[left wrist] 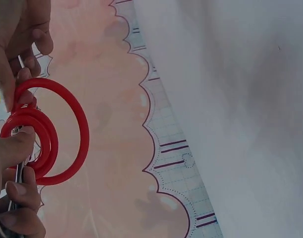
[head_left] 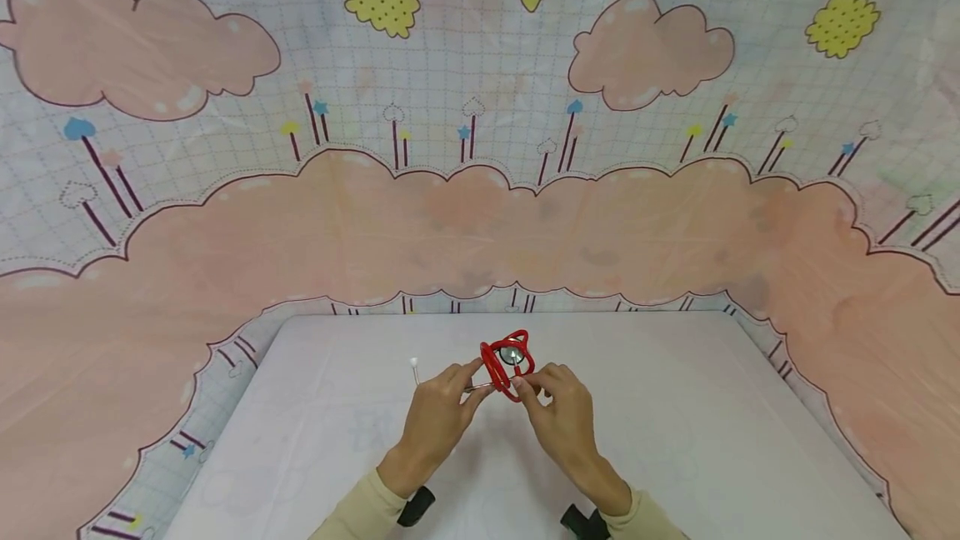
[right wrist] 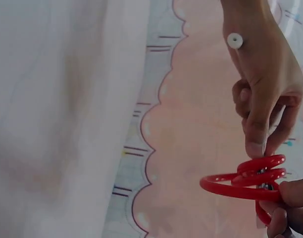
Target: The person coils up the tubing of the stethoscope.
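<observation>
A stethoscope with red tubing wound into loops is held up above the table between both hands. My left hand grips the metal ear tubes and the side of the coil, its thumb lying against the loops in the left wrist view. From the other side, my right hand pinches the tubing near the round chest piece, which shows inside the loops. A white ear tip sticks out beyond the left hand; it also appears in the right wrist view. Fingers partly hide the metal parts.
The white tabletop lies beneath the hands. Behind and around it hangs a printed cloth with clouds and stars. Dark bands sit at both wrists, by the beige sleeves.
</observation>
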`<state>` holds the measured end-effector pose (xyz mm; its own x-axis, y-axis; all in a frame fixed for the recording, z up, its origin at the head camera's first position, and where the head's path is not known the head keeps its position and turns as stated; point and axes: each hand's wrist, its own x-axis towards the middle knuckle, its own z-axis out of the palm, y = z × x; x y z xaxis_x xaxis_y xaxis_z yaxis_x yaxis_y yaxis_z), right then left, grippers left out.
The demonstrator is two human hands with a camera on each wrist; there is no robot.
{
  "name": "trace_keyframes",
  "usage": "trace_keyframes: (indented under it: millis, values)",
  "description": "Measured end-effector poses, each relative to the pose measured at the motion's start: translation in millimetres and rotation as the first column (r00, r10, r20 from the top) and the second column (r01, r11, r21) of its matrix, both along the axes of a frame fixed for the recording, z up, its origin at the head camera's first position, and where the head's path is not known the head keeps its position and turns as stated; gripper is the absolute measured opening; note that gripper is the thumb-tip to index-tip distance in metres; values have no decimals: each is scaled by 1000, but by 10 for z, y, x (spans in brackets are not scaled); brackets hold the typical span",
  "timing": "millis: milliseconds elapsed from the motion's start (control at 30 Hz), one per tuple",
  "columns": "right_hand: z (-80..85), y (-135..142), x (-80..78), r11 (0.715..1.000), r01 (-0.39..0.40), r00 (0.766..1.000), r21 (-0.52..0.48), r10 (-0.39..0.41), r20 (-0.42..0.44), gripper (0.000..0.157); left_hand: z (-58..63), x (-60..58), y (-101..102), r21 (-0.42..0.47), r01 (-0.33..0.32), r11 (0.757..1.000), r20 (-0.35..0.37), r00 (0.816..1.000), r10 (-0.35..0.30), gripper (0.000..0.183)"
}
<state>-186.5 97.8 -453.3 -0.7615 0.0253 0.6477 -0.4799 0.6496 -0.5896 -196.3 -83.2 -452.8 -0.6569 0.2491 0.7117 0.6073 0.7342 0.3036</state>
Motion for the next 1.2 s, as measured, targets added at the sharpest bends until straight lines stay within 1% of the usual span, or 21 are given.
trace_keyframes:
  millis: [67,167,267,400,467,500,633,733,900,1067,1200]
  values:
    - [4,-3,-11,999,31,999,30,-31,-28,9,1,0,3,-12,-6,1000,-11,1000,6,43]
    - [-3,-6,-25,998,50,997,38,-48,-56,9,-8,-7,13,-27,-11,1000,-21,1000,11,43]
    - [-40,-8,-46,996,73,992,51,-67,-111,10,-14,-12,25,-50,-19,999,-38,999,17,44]
    - [-81,-11,-72,990,108,977,90,-89,-192,12,9,-8,36,-117,-47,992,-92,995,36,41]
    - [-83,-6,-85,986,129,974,105,-106,-203,11,13,-3,36,-159,-63,985,-114,992,45,39]
    - [-81,-2,-92,984,139,974,110,-116,-193,12,11,1,35,-176,-71,982,-116,992,51,39]
    - [-73,9,-117,978,163,980,128,-145,-136,12,-28,5,36,-215,-88,973,-91,993,70,37]
    - [-89,6,-139,975,165,979,147,-144,-142,13,-62,9,57,-221,-77,972,-85,995,60,36]
    - [-125,17,-192,962,200,965,188,-160,-209,13,-86,38,116,-224,-42,974,-93,995,21,34]
    - [-149,55,-231,949,257,933,184,-194,-304,15,-88,66,162,-199,-11,980,-51,999,1,34]
    - [-171,86,-261,946,259,914,193,-175,-367,16,-113,55,171,-172,-16,985,-7,1000,15,35]
